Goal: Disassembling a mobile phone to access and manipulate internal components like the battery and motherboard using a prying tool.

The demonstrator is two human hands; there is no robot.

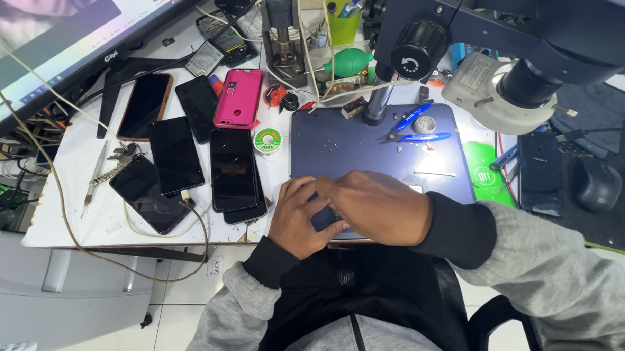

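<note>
My left hand (299,221) and my right hand (376,206) meet at the near edge of a dark blue work mat (353,150). Both are curled around a small dark object (326,216), mostly hidden between the fingers; what it is cannot be told. The right hand lies partly over the left hand's fingers. Grey sleeves with black cuffs cover both wrists.
Several dark phones (175,154) and a pink phone case (238,98) lie left of the mat. Blue-handled cutters (413,123) and a solder wick spool (268,141) lie nearby. A microscope (502,44) hangs above right; a monitor (52,46) stands far left, a mouse (595,183) at right.
</note>
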